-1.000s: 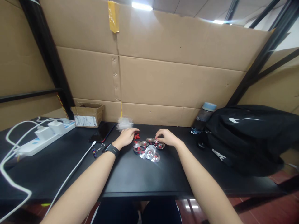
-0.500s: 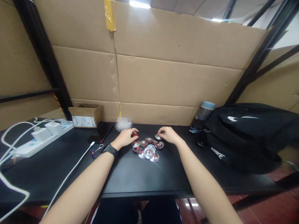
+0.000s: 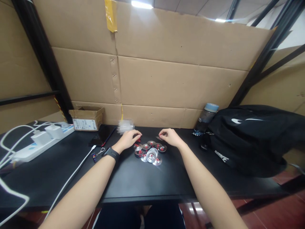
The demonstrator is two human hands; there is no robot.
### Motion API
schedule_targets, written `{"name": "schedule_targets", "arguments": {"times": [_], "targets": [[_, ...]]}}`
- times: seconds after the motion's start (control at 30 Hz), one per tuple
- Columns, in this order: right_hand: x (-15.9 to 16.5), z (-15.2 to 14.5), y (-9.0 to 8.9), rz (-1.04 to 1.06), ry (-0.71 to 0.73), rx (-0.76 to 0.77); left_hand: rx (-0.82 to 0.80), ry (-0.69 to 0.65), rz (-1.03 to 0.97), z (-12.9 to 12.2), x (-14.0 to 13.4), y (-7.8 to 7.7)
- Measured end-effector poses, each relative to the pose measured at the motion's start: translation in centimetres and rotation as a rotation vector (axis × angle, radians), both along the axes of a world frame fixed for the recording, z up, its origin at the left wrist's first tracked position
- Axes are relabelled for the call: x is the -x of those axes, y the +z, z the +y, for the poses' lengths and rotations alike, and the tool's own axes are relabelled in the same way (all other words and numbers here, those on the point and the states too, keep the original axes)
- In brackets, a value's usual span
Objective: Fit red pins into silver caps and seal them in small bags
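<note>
Several small silver finger cymbals (image 3: 151, 156) with red loops lie in a loose cluster on the black table, some overlapping. My right hand (image 3: 170, 136) pinches one finger cymbal (image 3: 159, 138) by its red loop, behind the right of the cluster; the disc is tilted nearly edge-on. To the left, my left hand (image 3: 129, 139) has thumb and forefinger together above a small red loop (image 3: 138, 140). The loop appears to hang from these fingertips, partly hidden by them. A dark watch sits on the left wrist.
Clear plastic packets (image 3: 125, 126) lie behind my left hand, beside a phone (image 3: 102, 136) and keyring (image 3: 98, 154). Farther left are a small cardboard box (image 3: 87, 118) and a power strip (image 3: 28, 153) with white cables. A bottle (image 3: 205, 119) and black backpack (image 3: 252, 143) stand right.
My right hand has lifted and tilted its finger cymbal, shifting slightly left. My left hand has risen a little, its fingertips closer together. The cluster lies as before.
</note>
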State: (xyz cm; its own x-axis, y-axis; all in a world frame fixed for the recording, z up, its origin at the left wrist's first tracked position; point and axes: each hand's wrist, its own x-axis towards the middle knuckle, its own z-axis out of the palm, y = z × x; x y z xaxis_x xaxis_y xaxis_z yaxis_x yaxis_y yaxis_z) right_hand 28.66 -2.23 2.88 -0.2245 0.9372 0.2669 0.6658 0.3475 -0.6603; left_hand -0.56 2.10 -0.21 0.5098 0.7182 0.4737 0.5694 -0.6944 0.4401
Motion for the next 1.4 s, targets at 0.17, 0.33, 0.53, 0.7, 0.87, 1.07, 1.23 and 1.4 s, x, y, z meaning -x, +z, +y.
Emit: {"name": "schedule_targets", "arguments": {"times": [0.17, 0.33, 0.53, 0.7, 0.87, 1.07, 1.23, 1.4], "targets": [[3.1, -0.8, 0.1, 0.452, -0.011, 0.137, 0.007, -0.078, -0.141, -2.6, -2.4, 1.4], [5.5, -1.7, -0.3, 0.731, 0.077, 0.225, -0.045, -0.078, -0.283, -4.2, -4.0, 1.7], [6.4, -2.2, -0.3, 0.769, 0.135, 0.299, -0.013, -0.048, -0.29, -3.7, -3.9, 1.2], [6.6, -2.7, -0.2, 0.721, 0.178, 0.261, 0.008, -0.072, -0.301, -3.7, -3.8, 1.3], [6.3, -2.8, -0.3, 0.721, 0.174, 0.211, 0.048, -0.161, -0.308, -4.3, -3.9, 1.7], [6.1, -2.6, -0.2, 0.691, 0.252, 0.194, 0.138, -0.143, -0.382, -4.4, -4.1, 1.4], [5.9, -2.8, 0.1, 0.647, 0.285, 0.181, 0.196, -0.082, -0.477, -4.3, -4.4, 1.1], [5.7, -2.5, -0.1, 0.574, 0.311, 0.144, 0.192, -0.056, -0.443, -4.1, -4.2, 1.4]]}}
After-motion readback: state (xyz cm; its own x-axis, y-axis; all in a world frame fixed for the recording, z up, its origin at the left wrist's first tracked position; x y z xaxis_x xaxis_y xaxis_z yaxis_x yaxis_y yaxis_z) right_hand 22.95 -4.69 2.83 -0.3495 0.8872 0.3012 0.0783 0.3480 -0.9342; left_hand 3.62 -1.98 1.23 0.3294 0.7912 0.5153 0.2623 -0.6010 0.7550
